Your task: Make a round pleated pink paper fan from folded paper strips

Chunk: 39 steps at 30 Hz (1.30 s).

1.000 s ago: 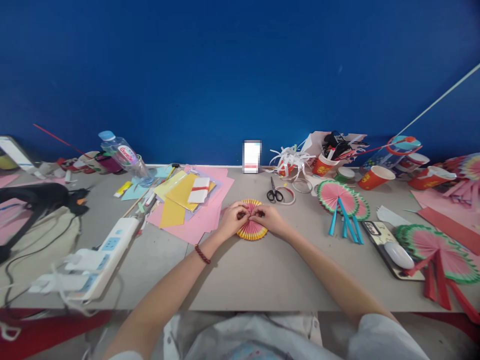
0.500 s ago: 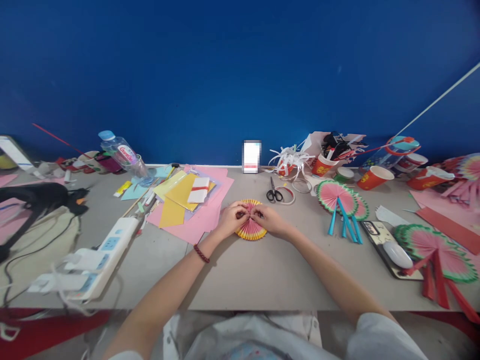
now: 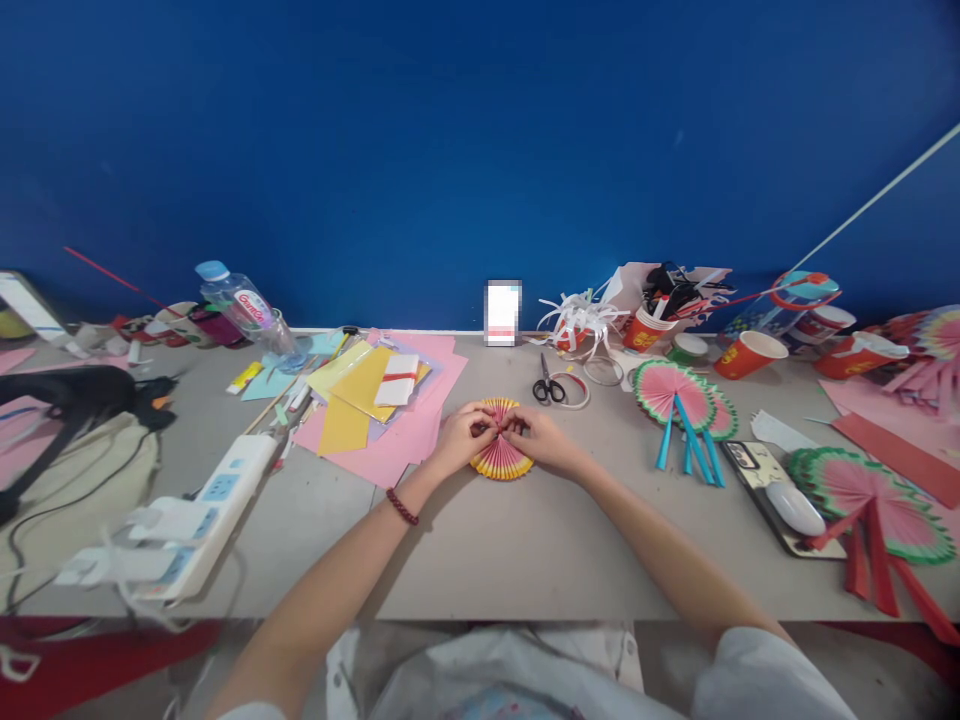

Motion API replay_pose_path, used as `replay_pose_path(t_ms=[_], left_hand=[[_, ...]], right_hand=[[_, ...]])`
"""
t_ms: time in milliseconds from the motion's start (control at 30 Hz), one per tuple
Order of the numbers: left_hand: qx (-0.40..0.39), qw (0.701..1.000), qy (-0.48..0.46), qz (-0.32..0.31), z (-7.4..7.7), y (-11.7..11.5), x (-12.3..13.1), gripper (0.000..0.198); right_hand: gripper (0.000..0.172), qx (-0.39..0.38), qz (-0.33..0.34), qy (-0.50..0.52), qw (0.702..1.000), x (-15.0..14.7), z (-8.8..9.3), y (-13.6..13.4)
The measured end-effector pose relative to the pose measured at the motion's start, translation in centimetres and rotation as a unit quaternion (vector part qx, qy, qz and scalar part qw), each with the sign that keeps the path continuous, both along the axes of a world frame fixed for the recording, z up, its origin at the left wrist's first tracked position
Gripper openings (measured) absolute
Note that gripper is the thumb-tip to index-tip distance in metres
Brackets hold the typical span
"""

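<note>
A round pleated paper fan (image 3: 502,462), pink with a yellow rim, lies on the grey table between my hands. My left hand (image 3: 466,436) pinches it from the left, thumb and fingertips at its centre. From the right, my right hand (image 3: 534,436) closes its fingertips on the same centre. Both hands cover the fan's sides, and the fingertips hide what exactly lies at the middle. Black scissors (image 3: 549,388) rest behind my right hand, beside a roll of tape (image 3: 576,391).
Pink and yellow paper sheets (image 3: 345,430) lie left, near a power strip (image 3: 217,515) and a plastic bottle (image 3: 251,310). Green-edged pink fans (image 3: 675,392), a phone (image 3: 739,478) with a white mouse (image 3: 795,509), and orange paper cups (image 3: 750,355) are on the right. A small screen (image 3: 502,313) stands against the blue wall.
</note>
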<state>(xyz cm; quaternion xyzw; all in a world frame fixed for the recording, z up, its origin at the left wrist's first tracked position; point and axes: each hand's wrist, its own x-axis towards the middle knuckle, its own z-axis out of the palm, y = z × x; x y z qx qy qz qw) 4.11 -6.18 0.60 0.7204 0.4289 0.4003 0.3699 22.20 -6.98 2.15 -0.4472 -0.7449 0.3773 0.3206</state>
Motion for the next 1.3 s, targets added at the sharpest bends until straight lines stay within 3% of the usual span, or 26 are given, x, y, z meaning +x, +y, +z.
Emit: replay_pose_path(t_ms=[400, 1300], left_hand=[[-0.006, 1.0, -0.006, -0.001, -0.3, 0.1, -0.1, 0.01], [0.002, 1.0, 0.001, -0.006, -0.2, 0.0, 0.0, 0.005]], right_hand=[[0.007, 0.053, -0.036, -0.03, 0.998, 0.1, -0.1, 0.1], [0.006, 0.071, -0.063, -0.088, 0.992, -0.8, -1.8, 0.3]])
